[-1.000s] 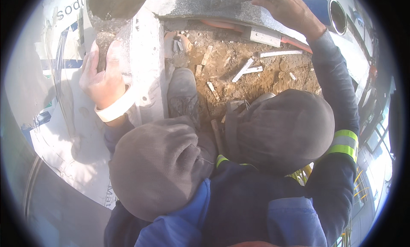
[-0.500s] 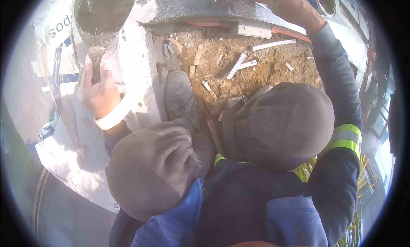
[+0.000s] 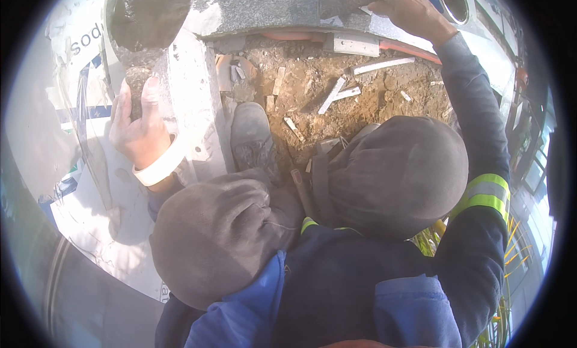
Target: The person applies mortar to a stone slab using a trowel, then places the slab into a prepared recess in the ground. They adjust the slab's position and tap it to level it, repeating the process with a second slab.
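My left hand grips the handle of a trowel whose blade carries wet grey mortar, at the upper left. A white band circles that wrist. My right hand rests flat on the top of a grey stone slab at the upper edge, fingers by a dark mortar patch. My grey-trousered knees and one dusty shoe fill the middle, above brown soil.
White broken strips and rubble lie in the soil. A white metal angle bar runs down beside the shoe. White printed sacking covers the ground on the left. An orange pipe runs under the slab.
The trowel and my left hand have lifted toward the slab's left end. My right hand stays on the slab top. The view has shifted slightly downward.
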{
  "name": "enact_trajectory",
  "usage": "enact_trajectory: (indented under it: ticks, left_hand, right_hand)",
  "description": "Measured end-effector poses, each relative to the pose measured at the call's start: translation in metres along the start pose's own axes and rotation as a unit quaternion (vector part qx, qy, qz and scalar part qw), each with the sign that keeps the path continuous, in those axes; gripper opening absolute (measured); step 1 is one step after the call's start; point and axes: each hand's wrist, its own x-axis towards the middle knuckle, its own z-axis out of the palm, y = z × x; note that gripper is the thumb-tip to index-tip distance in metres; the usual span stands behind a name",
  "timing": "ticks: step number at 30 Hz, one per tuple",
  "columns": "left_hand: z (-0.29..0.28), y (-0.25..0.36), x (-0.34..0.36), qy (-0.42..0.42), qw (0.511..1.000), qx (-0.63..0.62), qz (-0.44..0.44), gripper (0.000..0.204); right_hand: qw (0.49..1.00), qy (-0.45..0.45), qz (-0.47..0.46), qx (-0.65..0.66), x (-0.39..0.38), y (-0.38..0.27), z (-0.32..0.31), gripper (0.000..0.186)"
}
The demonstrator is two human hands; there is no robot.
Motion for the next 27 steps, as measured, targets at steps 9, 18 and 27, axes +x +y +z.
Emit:
enact_trajectory:
  ticks: [9,18,27]
  left_hand:
    - [0.03,-0.002,-0.005,0.026,0.98,-0.181,-0.082,0.038]
    - [-0.014,0.019,0.008,-0.042,0.986,-0.095,-0.133,0.058]
    - [-0.004,0.007,0.003,-0.006,0.998,-0.036,-0.059,0.052]
  right_hand:
    - [0.978,0.089,0.047,0.184,-0.023,-0.037,0.039,0.038]
    - [0.91,0.109,0.008,0.4,0.037,-0.153,0.188,0.041]
    - [0.894,0.091,0.043,0.436,0.077,-0.168,0.203,0.034]
